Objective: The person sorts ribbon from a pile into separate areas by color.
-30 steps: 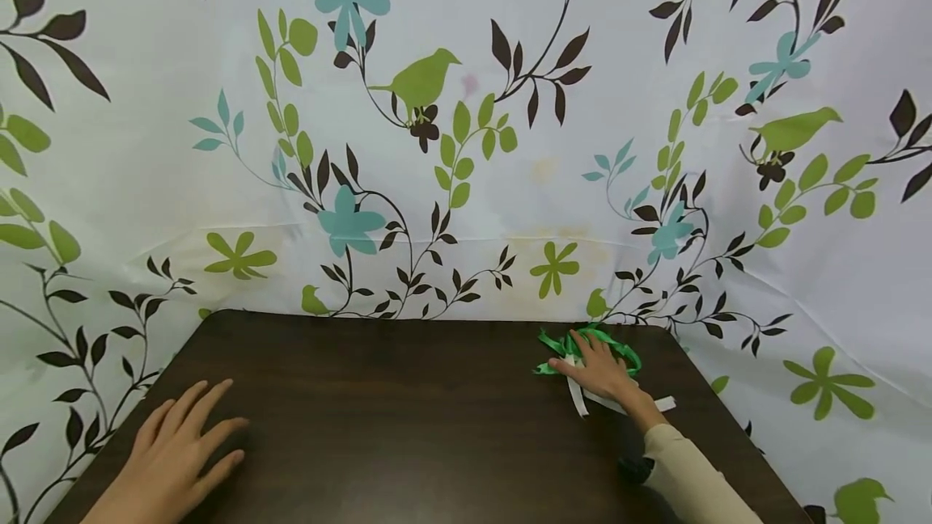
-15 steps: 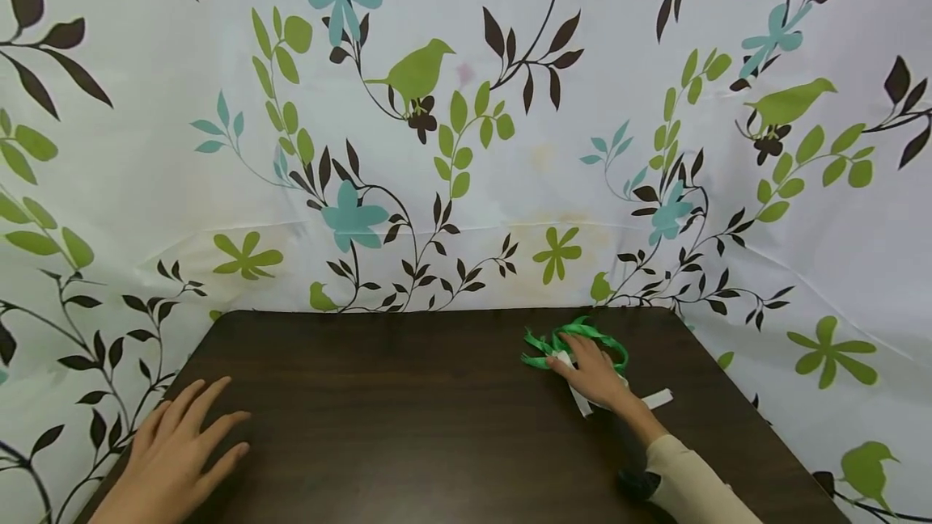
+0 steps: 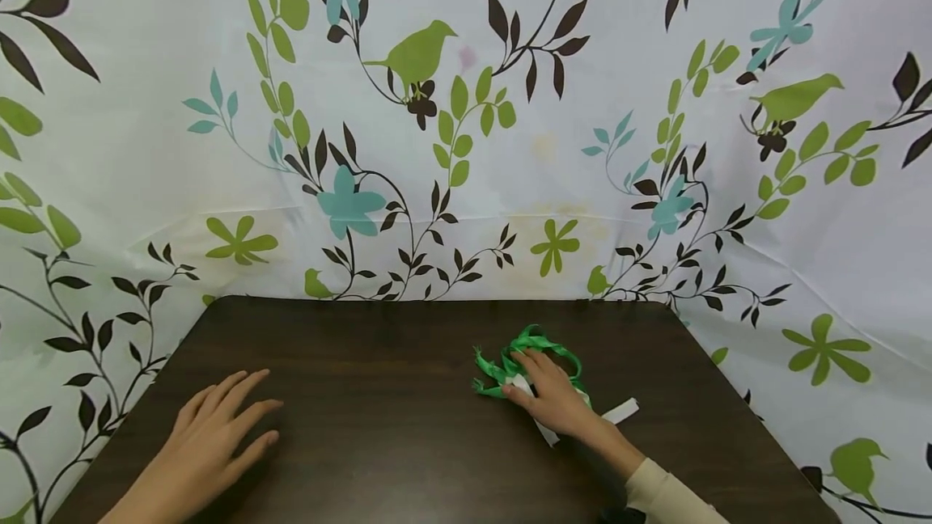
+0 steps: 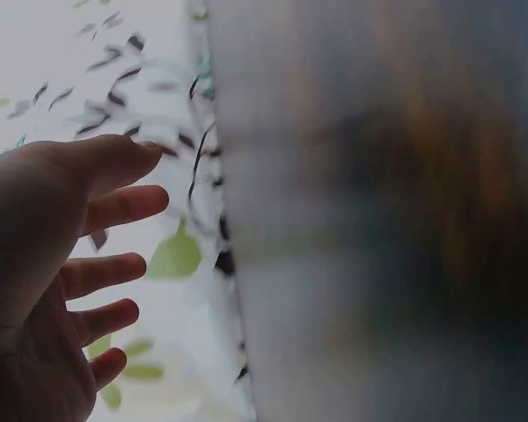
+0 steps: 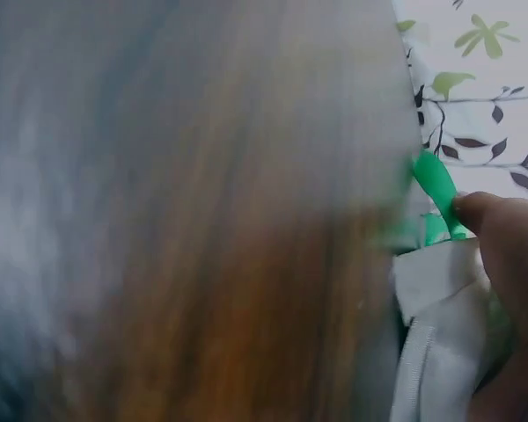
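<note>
My right hand [image 3: 557,407] grips a bundle of crumpled green ribbon [image 3: 535,338] and white strips [image 3: 622,411] over the right part of the dark table. Ribbon ends stick out past the fingertips on the left, and a loop shows beyond the knuckles. In the right wrist view, the thumb lies against the green ribbon [image 5: 436,183], while a white band [image 5: 436,343] with a ribbed edge hangs below. The palm hides the bundle's middle. My left hand [image 3: 218,431] is at the table's left side, fingers spread and holding nothing; the left wrist view shows its thumb and fingers apart.
The dark brown wooden table [image 3: 393,411] spans the foreground. A white cloth [image 3: 466,176] printed with leaves, flowers and birds hangs behind it and along both sides. A small black object [image 3: 622,515] is partly visible under the right sleeve.
My right hand has moved left and nearer to me, and the green and white bundle has come along with it. The left hand has shifted slightly to the right, still spread.
</note>
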The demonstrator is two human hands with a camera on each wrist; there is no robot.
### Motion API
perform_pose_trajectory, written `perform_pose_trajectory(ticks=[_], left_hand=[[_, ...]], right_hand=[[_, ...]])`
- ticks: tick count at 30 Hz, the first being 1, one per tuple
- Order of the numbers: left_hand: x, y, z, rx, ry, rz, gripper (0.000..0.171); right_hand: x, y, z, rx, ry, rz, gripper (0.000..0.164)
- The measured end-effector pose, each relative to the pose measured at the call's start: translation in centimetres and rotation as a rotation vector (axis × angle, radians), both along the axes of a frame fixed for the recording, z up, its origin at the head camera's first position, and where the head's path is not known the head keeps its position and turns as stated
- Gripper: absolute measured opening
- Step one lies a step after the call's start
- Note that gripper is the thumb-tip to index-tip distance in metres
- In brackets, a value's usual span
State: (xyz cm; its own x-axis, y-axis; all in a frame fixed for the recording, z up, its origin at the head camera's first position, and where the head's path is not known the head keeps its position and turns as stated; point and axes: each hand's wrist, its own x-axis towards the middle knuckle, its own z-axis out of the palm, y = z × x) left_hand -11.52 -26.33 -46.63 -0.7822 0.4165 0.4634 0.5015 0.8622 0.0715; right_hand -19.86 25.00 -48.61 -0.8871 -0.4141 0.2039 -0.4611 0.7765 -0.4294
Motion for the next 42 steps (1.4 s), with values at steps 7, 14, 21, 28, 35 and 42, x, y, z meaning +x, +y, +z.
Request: perform_pose_trajectory(ticks=[7,14,21,28,35,42], left_hand=[[-0.5,2.4,-0.2,-0.015,-0.03,-0.118,0.039],[-1.8,4.4,0.5,-0.063,-0.088,-0.151,0.037],[-3.4,6.8,1.7,-0.093,-0.134,-0.206,0.037],[-4.6,9.4,2.1,-0.122,-0.191,-0.288,0.038],[-5.4,11.6,2.0,-0.107,-0.204,-0.328,0.037],[-6.2,14.1,2.6,-0.071,-0.193,-0.349,0.035]], right_hand=[[1.4,-1.2,0.8,-0.001,-0.043,0.039,0.07],[2.8,-2.4,0.8,-0.01,-0.132,0.127,0.071],[3.8,-3.5,0.7,-0.012,-0.125,0.185,0.069],[4.6,-4.2,1.2,-0.032,-0.164,0.178,0.072],[5.4,-5.6,1.1,-0.046,-0.175,0.201,0.076],[5.1,-5.5,3.1,-0.026,-0.154,0.191,0.082]])
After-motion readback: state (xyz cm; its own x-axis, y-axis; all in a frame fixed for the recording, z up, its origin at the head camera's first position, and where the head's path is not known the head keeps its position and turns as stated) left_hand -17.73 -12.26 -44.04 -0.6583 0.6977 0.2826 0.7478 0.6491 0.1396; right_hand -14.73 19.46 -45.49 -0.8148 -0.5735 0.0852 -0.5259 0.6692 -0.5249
